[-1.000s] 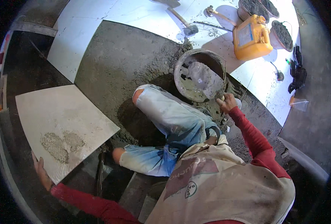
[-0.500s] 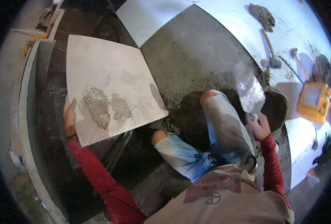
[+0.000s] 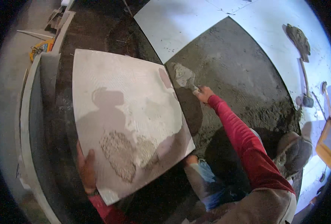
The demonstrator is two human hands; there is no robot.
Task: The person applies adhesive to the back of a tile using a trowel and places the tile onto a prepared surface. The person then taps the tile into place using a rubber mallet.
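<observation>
A large pale square tile (image 3: 98, 78), ridged face up, leans in front of me. Two rough patches of grey mortar (image 3: 119, 155) cling to its lower part. My left hand (image 3: 86, 168) is closed on the tile's lower left edge, thumb on the face and the other fingers mostly hidden. In my right hand (image 3: 204, 94) is the handle of a trowel (image 3: 184, 75). Its mortar-smeared blade lies over the grey mortar bed (image 3: 244, 71), beside the tile's upper right edge.
White laid tiles (image 3: 180, 26) border the mortar bed. On the right are a bucket (image 3: 293, 153), a rubber mallet (image 3: 307, 100), a dirty glove or rag (image 3: 299, 41) and a yellow jug (image 3: 326, 143). A low curb (image 3: 25, 123) runs along the left.
My right hand has swung the trowel from beside my right knee across to the mortar bed near the tile. The view has shifted, and the tile appears lower and larger.
</observation>
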